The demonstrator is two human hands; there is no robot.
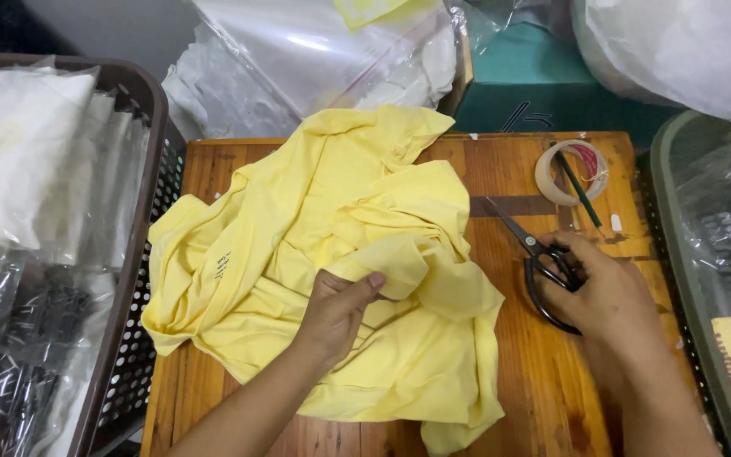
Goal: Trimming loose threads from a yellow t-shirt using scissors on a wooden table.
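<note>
L hand (pixel 336 309) is pinching a fold of the yellow shirt (pixel 332 254). R hand (pixel 607 296) is gripping black scissors (pixel 539 258), tips pointing up-left across the worktop (pixel 501 372).

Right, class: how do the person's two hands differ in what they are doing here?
The left hand pinches a fold of the yellow shirt; the right hand rests on black scissors. The left hand sits mid-table on cloth; the right hand is beside the cloth, over bare wood. Both are bare and reach over the same wooden table.
</note>
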